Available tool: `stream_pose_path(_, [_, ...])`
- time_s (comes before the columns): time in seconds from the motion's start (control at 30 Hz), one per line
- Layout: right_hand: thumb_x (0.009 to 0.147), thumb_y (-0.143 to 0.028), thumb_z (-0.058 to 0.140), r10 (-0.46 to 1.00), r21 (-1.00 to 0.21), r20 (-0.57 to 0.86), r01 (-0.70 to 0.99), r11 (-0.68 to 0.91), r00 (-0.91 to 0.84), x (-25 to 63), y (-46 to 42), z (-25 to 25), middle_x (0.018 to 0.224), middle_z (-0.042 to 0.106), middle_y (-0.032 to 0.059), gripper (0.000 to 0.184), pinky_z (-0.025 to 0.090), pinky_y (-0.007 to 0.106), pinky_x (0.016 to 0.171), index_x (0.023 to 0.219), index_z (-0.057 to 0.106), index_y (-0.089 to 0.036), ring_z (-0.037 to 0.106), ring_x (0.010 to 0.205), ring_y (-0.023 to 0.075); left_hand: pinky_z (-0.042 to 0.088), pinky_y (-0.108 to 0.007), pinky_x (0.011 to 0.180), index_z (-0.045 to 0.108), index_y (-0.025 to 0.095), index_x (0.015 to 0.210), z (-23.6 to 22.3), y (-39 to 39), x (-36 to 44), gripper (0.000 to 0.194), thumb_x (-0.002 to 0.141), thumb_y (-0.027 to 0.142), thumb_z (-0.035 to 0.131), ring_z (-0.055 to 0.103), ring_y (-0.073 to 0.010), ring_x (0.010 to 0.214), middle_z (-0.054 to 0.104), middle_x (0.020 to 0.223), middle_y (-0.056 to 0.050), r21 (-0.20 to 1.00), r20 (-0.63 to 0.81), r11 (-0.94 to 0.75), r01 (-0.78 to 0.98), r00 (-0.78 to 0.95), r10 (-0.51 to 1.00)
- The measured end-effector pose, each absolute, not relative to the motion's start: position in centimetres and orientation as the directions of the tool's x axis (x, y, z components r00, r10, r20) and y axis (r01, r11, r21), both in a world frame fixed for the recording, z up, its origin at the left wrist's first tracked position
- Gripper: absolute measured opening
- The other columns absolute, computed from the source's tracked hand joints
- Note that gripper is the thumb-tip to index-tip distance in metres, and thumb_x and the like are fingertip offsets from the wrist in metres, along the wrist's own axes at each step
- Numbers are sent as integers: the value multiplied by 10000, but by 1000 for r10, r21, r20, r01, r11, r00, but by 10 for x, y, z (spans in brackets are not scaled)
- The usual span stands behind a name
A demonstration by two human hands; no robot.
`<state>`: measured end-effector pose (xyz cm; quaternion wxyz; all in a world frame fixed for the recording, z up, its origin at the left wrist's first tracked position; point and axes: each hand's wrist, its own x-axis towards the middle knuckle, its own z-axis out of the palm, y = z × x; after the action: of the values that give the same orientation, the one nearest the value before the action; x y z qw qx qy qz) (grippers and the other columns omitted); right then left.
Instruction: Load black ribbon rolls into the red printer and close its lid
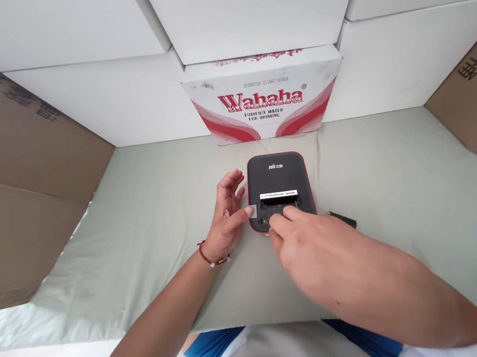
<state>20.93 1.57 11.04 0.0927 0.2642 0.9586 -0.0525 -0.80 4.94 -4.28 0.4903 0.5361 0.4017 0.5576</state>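
Note:
A flat black device [275, 180] with rounded corners and a red edge lies in front of me. It has a recessed, uncovered compartment near its front, with a white warning label [279, 194] along it. My left hand [229, 215] is at the device's left side, fingers apart and slightly curled. Its thumb rests on a small grey tab [253, 211] at the device's edge. Over the compartment, my right hand [296, 235] has its fingertips bent together and touching the front part. What they pinch, if anything, is hidden.
A dark flat piece [343, 220] lies beyond my right wrist, partly covered by it. A white and red water carton [268, 112] stands behind the device. White boxes [259, 13] are stacked at the back, with brown cartons [14, 197] at both sides. Pale green cloth [146, 219] covers the surface.

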Motion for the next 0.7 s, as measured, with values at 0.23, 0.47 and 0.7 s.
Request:
stream_pose_path(0.23, [792, -231, 771, 498, -78, -168, 515, 854, -851, 199, 16, 95, 813, 576, 100, 81, 275, 340, 544, 751, 706, -205, 406, 727, 210, 284, -541, 1376, 243, 545, 1616, -46, 51, 2, 988, 837, 527, 852, 201, -293, 1696, 276, 1779, 21, 955, 120, -72, -286, 151, 981])
stream_pose_path(0.47, [897, -124, 641, 417, -113, -67, 422, 899, -906, 218, 33, 96, 883, 679, 80, 113, 391, 358, 678, 872, 730, -190, 532, 780, 211, 236, -565, 1383, 280, 493, 1609, -60, 55, 1, 975, 825, 603, 850, 186, -321, 1698, 235, 1797, -17, 950, 138, -85, -301, 158, 978])
stream_pose_path(0.7, [1021, -181, 519, 810, -89, -229, 840, 535, -540, 207, 104, 105, 989, 781, 123, 261, 419, 333, 688, 1050, 778, -160, 684, 822, 221, 218, -546, 1387, 413, 442, 1566, -64, 58, 3, 873, 829, 621, 845, 313, -311, 1647, 396, 1718, -35, 928, 166, -96, -361, 169, 971])
